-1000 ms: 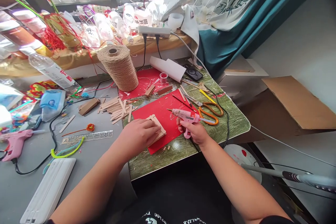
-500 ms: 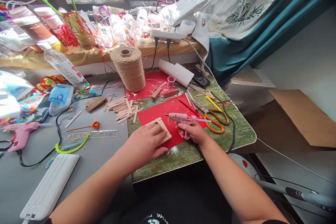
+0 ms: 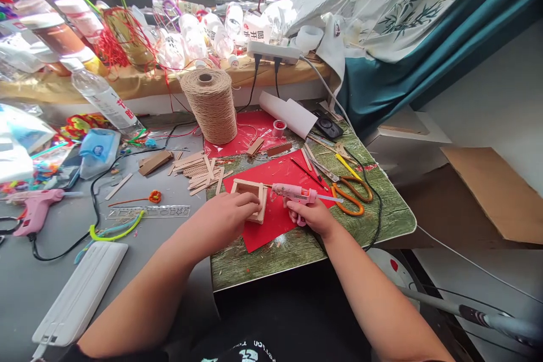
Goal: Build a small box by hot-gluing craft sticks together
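Observation:
A small open box of wooden craft sticks stands on a red paper sheet. My left hand grips the box from the near side, fingers curled over its rim. My right hand is closed round the handle of a pink hot glue gun, whose nozzle points left and almost touches the box's right wall. A heap of loose craft sticks lies just beyond the box to the left.
Orange-handled scissors lie right of the glue gun. A big spool of jute twine stands behind. A second pink glue gun, a clear ruler and a white flat case lie on the grey table at left. A power strip sits on the sill.
The stick piece that lay flat under my left hand now stands up as a box. My left hand shifted to grip it, and the glue gun's nozzle came close to its right wall.

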`<state>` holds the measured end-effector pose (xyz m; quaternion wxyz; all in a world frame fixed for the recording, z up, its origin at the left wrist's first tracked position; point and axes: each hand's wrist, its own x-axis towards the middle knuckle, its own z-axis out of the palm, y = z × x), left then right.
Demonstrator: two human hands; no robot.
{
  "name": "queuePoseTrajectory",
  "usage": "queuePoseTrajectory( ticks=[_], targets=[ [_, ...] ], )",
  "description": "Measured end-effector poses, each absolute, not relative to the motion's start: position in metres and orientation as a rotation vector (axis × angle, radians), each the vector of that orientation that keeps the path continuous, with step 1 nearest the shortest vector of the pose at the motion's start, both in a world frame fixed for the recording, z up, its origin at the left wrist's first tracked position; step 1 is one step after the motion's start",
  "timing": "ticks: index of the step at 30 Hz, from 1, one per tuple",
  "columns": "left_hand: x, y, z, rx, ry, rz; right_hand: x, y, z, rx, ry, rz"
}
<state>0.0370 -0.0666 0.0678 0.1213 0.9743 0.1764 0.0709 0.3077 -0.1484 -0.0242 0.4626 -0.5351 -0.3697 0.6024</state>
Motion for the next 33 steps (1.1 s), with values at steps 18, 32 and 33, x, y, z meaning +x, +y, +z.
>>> queuePoseTrajectory(
  ticks=[18, 32, 33],
  targets=[
    [0.045, -0.061, 0.054, 2.747, 0.468, 0.354, 0.312, -0.143, -0.025, -1.151, -0.848, 1.446],
    [0.043, -0.063, 0.053, 2.647, 0.573, 0.285, 0.315, -0.141, -0.028, -0.982, -0.825, 1.464],
    [0.043, -0.063, 0.052, 2.647, 0.563, 0.295, 0.315, -0.141, -0.028, -0.974, -0.824, 1.47]
  ],
)
